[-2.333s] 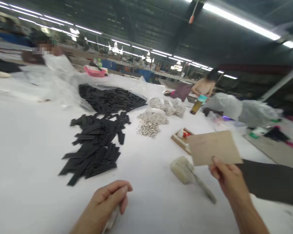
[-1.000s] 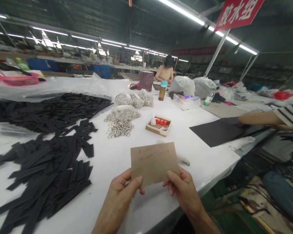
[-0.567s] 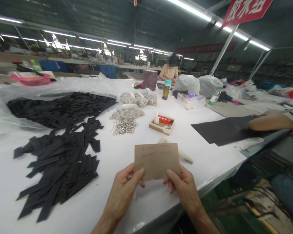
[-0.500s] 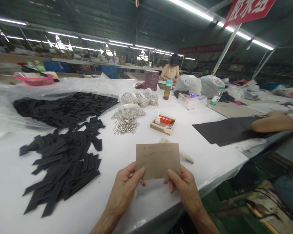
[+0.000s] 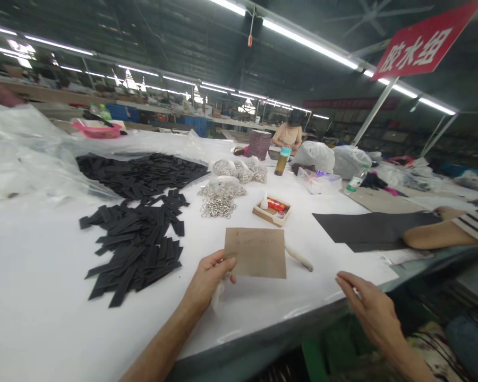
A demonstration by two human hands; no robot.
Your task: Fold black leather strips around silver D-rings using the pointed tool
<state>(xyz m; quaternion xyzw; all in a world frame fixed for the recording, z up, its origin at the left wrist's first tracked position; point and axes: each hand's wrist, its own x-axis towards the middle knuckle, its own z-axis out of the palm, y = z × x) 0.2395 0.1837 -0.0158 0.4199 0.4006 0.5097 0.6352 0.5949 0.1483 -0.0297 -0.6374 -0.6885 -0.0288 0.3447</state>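
Observation:
My left hand (image 5: 211, 276) pinches the left edge of a brown paper card (image 5: 257, 253), thumb on top. Faint handwriting runs along the card's upper part. Something pale and translucent hangs under my left fingers; I cannot make out what it is. My right hand (image 5: 368, 302) is off the card, out at the table's front edge, its fingers stretched forward with a gap to the thumb. Behind the card lies a tool with a pale handle (image 5: 299, 258), partly covered by it. A small open box (image 5: 271, 216) with a red tube in it stands beyond.
Black strips (image 5: 139, 249) lie heaped on the white table (image 5: 56, 276) at left, near clear plastic sheeting (image 5: 27, 154). Metal rings (image 5: 218, 206) and bagged rings sit mid-table. At right, a co-worker's arm (image 5: 430, 233) rests by black sheets (image 5: 358, 228). A bottle (image 5: 282, 162) stands further back.
My right hand has let go of the card and moved right, past the table edge. My left hand still holds the card. The view has turned slightly left.

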